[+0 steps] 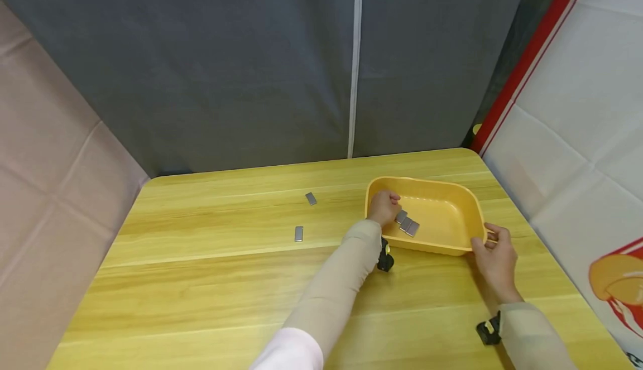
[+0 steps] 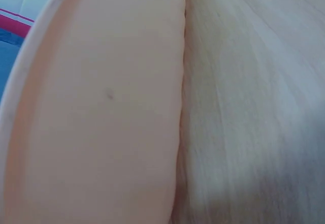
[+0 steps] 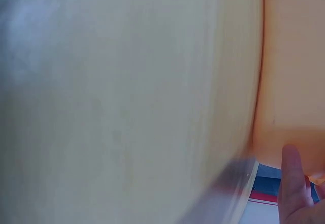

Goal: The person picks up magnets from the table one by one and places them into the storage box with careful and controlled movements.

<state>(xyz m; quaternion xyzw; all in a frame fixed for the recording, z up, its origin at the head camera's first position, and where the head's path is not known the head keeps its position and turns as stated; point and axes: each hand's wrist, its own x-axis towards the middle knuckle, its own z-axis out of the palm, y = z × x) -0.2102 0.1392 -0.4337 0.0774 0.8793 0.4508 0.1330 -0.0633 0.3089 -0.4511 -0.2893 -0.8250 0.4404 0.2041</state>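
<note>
A yellow plastic basin [image 1: 442,214] stands on the right part of the table. My left hand [image 1: 384,208] reaches down inside its left end, fingers bent, next to several small grey rectangular pieces [image 1: 412,229] on the basin floor. Whether those fingers hold a piece is hidden. At the basin's near right corner my right hand [image 1: 496,258] grips the rim, thumb in front and fingers around the right end. In the right wrist view, fingers [image 3: 292,173] lie against the basin's wall [image 3: 294,82]. The left wrist view has only the basin's outer side [image 2: 106,132] and the tabletop.
Two more grey pieces lie on the wooden table [image 1: 201,280] left of the basin: a farther piece [image 1: 311,198] and a nearer piece [image 1: 298,234]. A dark grey curtain [image 1: 226,80] hangs behind the table. Light cloth walls [image 1: 577,135] flank both sides.
</note>
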